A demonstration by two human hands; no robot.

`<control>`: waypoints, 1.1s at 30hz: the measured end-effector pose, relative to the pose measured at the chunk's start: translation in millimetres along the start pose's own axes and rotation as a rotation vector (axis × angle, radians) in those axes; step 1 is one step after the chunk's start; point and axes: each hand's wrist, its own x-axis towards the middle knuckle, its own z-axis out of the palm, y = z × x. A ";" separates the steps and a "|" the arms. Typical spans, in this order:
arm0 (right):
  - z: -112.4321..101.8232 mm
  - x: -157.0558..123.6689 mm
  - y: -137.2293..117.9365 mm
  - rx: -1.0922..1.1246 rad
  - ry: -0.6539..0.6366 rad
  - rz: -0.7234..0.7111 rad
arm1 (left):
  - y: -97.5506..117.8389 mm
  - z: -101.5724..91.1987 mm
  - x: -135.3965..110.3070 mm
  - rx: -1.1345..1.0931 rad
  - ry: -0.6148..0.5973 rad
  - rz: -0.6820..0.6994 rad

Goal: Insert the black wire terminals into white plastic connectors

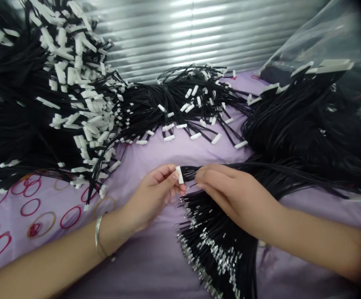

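Note:
Between the thumb and fingers of my left hand (160,185) is a small white connector housing (179,175). Several black wires (189,172) run out of its right side toward my right hand (230,191). The fingers of my right hand are pinched together over black wire near the housing; a single silver-tipped wire end shows just below the housing. Under my right hand spreads a fan of loose black wires (211,249) with bare silver terminals at their ends.
A big heap of black cables with white connectors (87,116) fills the left. More connector cables (180,104) lie at the back against a corrugated metal surface (199,33). Bundled cables (280,120) and clear plastic (320,37) are at right. Rubber bands (30,207) lie on the purple cloth (137,253).

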 end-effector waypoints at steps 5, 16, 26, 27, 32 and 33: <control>-2.5 5.8 3.3 -0.015 0.142 -0.018 | 0.1 1.0 -1.6 0.062 -0.021 0.059; 7.2 10.0 11.6 -0.030 0.228 -0.060 | 1.5 -0.1 -0.2 0.085 -0.038 0.033; 8.1 8.7 13.5 -0.141 0.194 -0.116 | 2.7 -1.8 1.9 0.039 -0.067 -0.020; 7.8 9.2 13.3 -0.153 0.183 -0.117 | 2.8 -1.9 2.1 0.030 -0.072 -0.023; 4.9 10.5 14.3 -0.162 0.160 -0.119 | 4.1 -2.6 3.2 0.004 -0.076 -0.036; 4.2 10.6 15.2 -0.156 0.154 -0.134 | 4.6 -2.6 3.4 -0.001 -0.072 -0.043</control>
